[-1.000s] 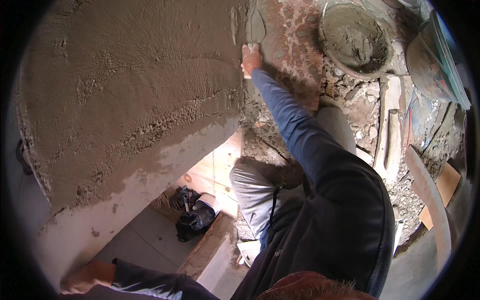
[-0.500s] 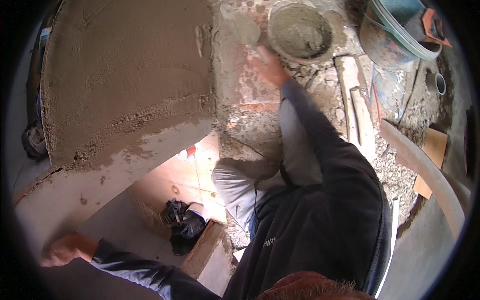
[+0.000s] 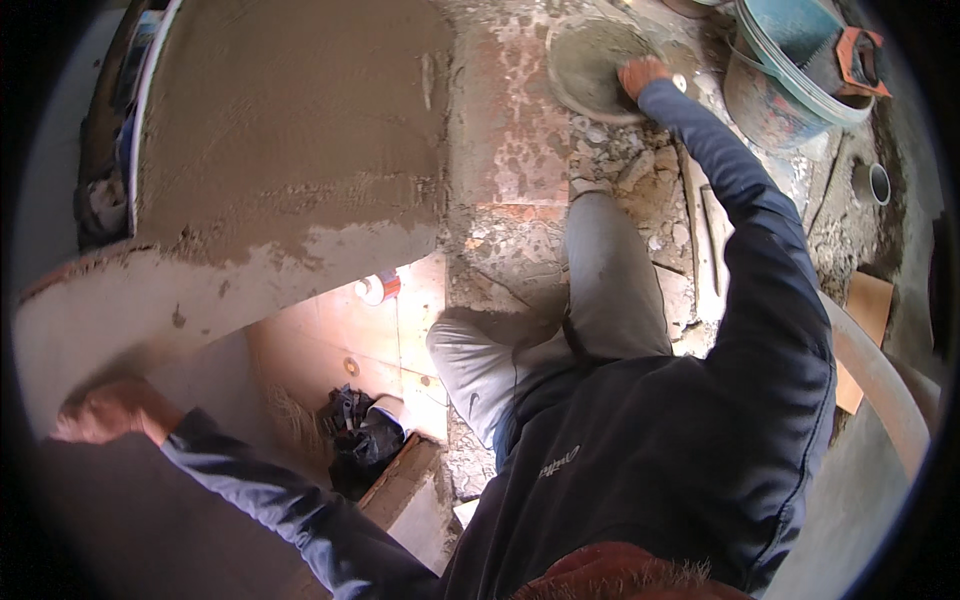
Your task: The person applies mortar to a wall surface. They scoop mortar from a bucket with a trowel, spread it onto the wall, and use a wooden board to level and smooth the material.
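My right hand [image 3: 643,77] is closed at the right rim of a round tub of wet mortar [image 3: 592,62]. It grips a trowel whose blade is hidden at the mortar; a pale handle end [image 3: 679,83] shows beside the hand. Far to the left, my left hand [image 3: 115,410] is against the lower part of a bare whitish band [image 3: 300,268]. Shadow and blur keep its fingers from showing clearly. Above that band spreads a broad face coated in grey-brown mortar [image 3: 300,110], smooth higher up and rough along its near border.
Stacked buckets [image 3: 790,85] with an orange-handled saw [image 3: 862,62] stand at the far right. Rubble [image 3: 640,165] and a pale plank [image 3: 697,230] lie by my knee. Below are a white-and-red canister [image 3: 378,288] and a black bag [image 3: 365,440]. A curved pipe [image 3: 880,380] lies right.
My right hand and the trowel have moved right, from beside the coated face to the mortar tub. The view has shifted, and my left hand appears higher in it.
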`<state>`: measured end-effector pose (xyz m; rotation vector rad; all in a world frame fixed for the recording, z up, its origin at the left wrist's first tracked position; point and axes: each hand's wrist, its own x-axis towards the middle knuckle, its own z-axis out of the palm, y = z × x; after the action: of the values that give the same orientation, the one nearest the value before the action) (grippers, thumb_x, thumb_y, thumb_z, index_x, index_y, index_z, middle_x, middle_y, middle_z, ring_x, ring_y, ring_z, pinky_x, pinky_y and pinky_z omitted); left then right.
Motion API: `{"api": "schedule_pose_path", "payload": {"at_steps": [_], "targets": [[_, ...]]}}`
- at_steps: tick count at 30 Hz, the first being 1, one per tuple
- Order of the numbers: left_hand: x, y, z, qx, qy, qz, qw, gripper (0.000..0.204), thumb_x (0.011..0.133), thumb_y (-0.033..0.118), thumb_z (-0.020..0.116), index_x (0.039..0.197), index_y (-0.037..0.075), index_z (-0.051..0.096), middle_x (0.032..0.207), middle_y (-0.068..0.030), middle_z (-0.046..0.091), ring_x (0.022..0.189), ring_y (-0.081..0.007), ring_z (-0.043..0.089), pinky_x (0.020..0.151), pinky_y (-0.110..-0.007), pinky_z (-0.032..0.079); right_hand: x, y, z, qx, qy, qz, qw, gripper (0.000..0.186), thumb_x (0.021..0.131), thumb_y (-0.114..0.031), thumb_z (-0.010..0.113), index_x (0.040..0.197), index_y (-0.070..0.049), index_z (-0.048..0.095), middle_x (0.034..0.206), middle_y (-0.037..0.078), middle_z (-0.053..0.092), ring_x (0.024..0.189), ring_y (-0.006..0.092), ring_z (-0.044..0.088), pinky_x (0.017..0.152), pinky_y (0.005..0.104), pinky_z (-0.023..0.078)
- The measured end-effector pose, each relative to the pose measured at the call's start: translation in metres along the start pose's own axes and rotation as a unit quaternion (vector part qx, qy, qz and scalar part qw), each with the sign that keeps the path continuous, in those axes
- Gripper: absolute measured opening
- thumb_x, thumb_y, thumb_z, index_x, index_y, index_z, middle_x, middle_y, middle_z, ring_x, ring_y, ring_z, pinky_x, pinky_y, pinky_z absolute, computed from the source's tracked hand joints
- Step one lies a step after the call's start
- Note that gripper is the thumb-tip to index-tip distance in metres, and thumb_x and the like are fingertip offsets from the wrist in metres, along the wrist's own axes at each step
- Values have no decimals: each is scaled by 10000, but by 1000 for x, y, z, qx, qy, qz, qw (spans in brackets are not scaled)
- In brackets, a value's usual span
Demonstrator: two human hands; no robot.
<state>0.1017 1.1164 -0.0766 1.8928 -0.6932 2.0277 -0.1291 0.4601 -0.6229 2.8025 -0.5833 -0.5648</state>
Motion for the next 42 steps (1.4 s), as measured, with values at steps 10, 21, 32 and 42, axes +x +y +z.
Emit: {"api": "schedule_pose_path", "payload": {"at_steps": [10,21,32,42], "targets": [[5,67,4,129,-7,250,959,227,929,79,363,925,-45,553,918,-117,567,1078,-385,554,1157,-528,314,-25,56,62,567,-244,49,785,390,911,-465,586,928,-78,629,640,54,577,494,169,566,432,337,466],[-2,88,3,-14,-17,92,996,296,1005,131,377,1137,-63,558,1196,-183,582,1359,-406,392,1139,-466,352,-98,-105,-7,915,-77,-33,394,367,945,-380,564,1106,-53,605,799,33,586,528,93,497,433,245,437],[7,50,1,117,-25,191,974,119,896,15,473,958,-37,559,965,-106,573,1017,-322,564,1167,-477,321,-136,-164,-158,911,311,32,270,298,952,-205,621,1167,-28,515,815,36,568,605,94,547,505,246,465],[7,59,0,57,-39,166,984,339,1014,189,344,1094,-61,559,1318,-228,476,1284,-377,465,1103,-437,395,4,-260,-110,850,157,174,471,466,904,-203,675,1281,-56,443,1068,172,601,954,324,607,850,430,497]]}}
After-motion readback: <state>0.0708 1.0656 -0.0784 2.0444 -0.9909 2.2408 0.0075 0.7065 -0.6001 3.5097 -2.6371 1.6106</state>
